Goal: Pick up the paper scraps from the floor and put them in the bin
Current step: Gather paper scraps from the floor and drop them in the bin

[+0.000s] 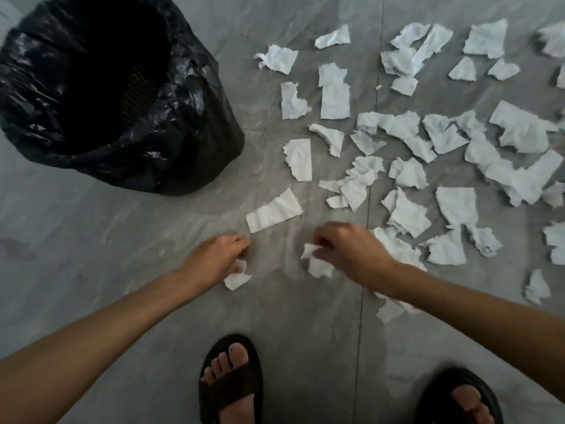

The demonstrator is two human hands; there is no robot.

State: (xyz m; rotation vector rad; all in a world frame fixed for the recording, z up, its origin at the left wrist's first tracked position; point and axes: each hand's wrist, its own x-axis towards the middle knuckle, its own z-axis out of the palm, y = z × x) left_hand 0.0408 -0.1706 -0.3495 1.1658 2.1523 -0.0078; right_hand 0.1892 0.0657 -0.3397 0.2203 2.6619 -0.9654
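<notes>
Left hand and right hand each pinch paper scraps: judged feather-light, limp, tearable; best taken at lifted crumpled edges.

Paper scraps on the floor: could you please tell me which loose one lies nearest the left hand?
The long rectangular strip just beyond the left hand, lying apart from the ragged pieces farther right.
</notes>
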